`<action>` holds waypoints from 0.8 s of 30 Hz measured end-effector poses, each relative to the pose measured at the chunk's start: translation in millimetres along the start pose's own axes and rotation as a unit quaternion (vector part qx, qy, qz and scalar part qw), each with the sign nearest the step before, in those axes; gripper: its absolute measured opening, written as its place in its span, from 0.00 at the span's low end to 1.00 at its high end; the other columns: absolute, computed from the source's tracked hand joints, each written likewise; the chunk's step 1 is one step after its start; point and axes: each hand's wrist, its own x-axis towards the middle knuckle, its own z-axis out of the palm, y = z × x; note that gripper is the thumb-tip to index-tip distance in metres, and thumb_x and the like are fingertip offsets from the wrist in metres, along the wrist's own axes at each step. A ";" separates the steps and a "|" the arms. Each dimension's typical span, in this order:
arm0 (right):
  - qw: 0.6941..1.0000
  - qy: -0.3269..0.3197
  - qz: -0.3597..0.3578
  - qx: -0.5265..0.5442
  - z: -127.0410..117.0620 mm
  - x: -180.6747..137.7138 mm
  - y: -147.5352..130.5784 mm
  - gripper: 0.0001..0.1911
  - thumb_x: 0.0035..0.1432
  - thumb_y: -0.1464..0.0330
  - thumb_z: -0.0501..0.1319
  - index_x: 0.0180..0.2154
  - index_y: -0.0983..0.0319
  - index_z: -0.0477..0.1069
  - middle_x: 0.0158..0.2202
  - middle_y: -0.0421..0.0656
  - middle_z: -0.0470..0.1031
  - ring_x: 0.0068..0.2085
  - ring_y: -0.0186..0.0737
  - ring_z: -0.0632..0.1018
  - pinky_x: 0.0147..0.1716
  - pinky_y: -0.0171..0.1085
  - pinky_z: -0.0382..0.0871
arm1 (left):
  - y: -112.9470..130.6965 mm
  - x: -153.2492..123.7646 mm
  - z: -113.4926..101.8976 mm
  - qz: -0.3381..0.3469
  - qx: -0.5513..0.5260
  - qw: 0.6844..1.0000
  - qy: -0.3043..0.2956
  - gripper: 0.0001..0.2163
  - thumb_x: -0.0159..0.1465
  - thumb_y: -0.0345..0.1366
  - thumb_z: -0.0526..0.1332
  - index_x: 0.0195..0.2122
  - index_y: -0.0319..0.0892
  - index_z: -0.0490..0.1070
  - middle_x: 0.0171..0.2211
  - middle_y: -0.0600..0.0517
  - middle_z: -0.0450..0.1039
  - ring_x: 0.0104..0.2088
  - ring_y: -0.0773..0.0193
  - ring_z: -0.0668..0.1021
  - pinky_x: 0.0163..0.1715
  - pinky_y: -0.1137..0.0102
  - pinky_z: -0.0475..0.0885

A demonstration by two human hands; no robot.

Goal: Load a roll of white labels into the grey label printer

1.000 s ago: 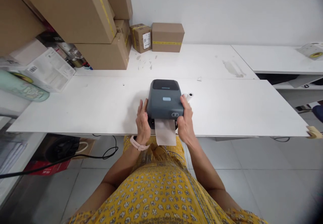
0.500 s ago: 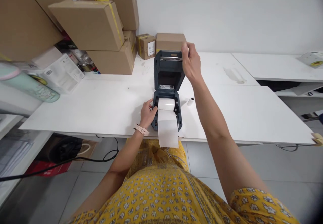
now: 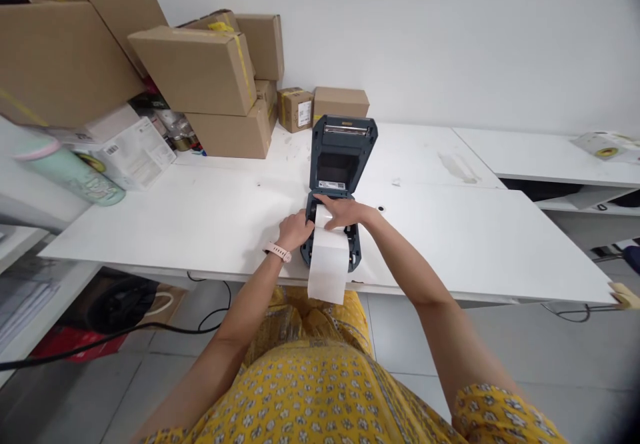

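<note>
A dark blue label printer (image 3: pixel 345 154) stands at the table's front edge with its lid raised. Inside it sits a white paper roll (image 3: pixel 323 217), from which a strip of paper (image 3: pixel 329 267) runs forward and hangs past the table edge. My right hand (image 3: pixel 345 212) reaches in from the right and lies across the roll, the thumb on its front and the other fingers over its far side. My left hand (image 3: pixel 296 229), with a pale pink watch band at the wrist, is closed on the printer's left side wall.
Cardboard boxes (image 3: pixel 200 71) are stacked at the back left, with two smaller ones behind the printer. A mint green bottle (image 3: pixel 75 171) and a white box (image 3: pixel 133 154) lie on the left. A small black-ended object (image 3: pixel 381 209) is beside my right wrist. The white table (image 3: pixel 475 244) extends right.
My right hand has let go of the lid's upper right edge and come down onto the paper roll. The lid stays up by itself. My left hand remains at the printer's left side.
</note>
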 end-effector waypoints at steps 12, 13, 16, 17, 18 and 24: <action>0.952 0.153 -0.139 0.225 -30.7 -105.3 20.4 0.57 0.48 0.57 0.72 0.72 0.55 0.45 0.63 0.49 0.69 0.62 0.52 0.73 0.61 0.48 0.68 | -6.1 -2.3 4.7 0.013 -0.019 1.000 0.012 0.20 0.67 0.36 0.49 0.57 0.40 0.68 0.46 0.40 0.80 0.49 0.45 0.81 0.45 0.59 0.71; 0.946 0.192 -0.112 0.237 -25.1 -124.1 29.8 0.56 0.49 0.57 0.72 0.72 0.54 0.45 0.64 0.50 0.67 0.63 0.53 0.71 0.62 0.48 0.68 | -6.5 -2.1 5.3 0.011 -0.020 1.000 0.011 0.19 0.67 0.36 0.49 0.56 0.41 0.68 0.46 0.40 0.80 0.48 0.45 0.81 0.45 0.59 0.71; 0.924 0.266 0.005 0.275 3.2 -164.9 63.1 0.56 0.49 0.56 0.73 0.72 0.54 0.46 0.64 0.52 0.65 0.61 0.53 0.72 0.58 0.46 0.72 | -7.8 -0.1 7.2 0.002 -0.018 1.000 0.004 0.19 0.67 0.36 0.48 0.57 0.41 0.69 0.45 0.41 0.81 0.47 0.46 0.81 0.44 0.60 0.71; 0.915 0.275 0.040 0.291 15.1 -172.1 74.3 0.55 0.50 0.56 0.72 0.72 0.54 0.46 0.63 0.53 0.65 0.60 0.52 0.73 0.57 0.45 0.73 | -8.3 0.6 7.9 0.001 -0.019 1.000 0.001 0.20 0.67 0.36 0.48 0.58 0.41 0.68 0.45 0.41 0.81 0.48 0.46 0.81 0.44 0.60 0.71; 0.908 0.276 0.067 0.308 27.3 -176.4 84.7 0.55 0.51 0.57 0.72 0.72 0.54 0.45 0.62 0.53 0.65 0.59 0.51 0.73 0.56 0.45 0.73 | -8.7 1.2 8.5 0.001 -0.021 1.000 0.000 0.21 0.67 0.37 0.48 0.59 0.41 0.67 0.46 0.41 0.81 0.48 0.46 0.81 0.44 0.60 0.71; 0.857 0.278 0.144 0.409 75.8 -185.4 121.1 0.56 0.50 0.58 0.71 0.72 0.52 0.43 0.65 0.50 0.63 0.65 0.51 0.69 0.65 0.50 0.64 | -6.9 0.7 8.0 -0.009 -0.018 1.000 0.005 0.22 0.67 0.37 0.48 0.60 0.41 0.67 0.48 0.41 0.80 0.50 0.44 0.80 0.45 0.59 0.71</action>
